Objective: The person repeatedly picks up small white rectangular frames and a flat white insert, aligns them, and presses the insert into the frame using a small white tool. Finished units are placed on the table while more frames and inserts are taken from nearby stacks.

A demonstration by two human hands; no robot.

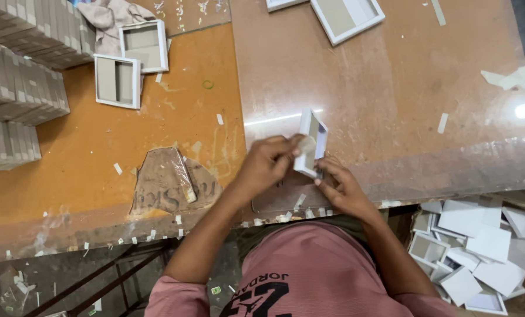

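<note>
Both hands closed on small white box (310, 144): left hand (268, 161) apparently pressing tape, right hand (344, 188) beneath.

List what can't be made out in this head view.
- Small white box: its underside and near edge, covered by the left hand and right hand.
- Piece under the left thumb: too small to identify.
- Open trays at the top: cut off by the frame edge.
- Pile of boxes, lower right: partly hidden by the table edge.

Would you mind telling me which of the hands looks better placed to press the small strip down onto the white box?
Probably the left hand: its fingertips already pinch the pale strip against the upright white box. The right hand is lower, steadying the box's bottom edge.
</note>
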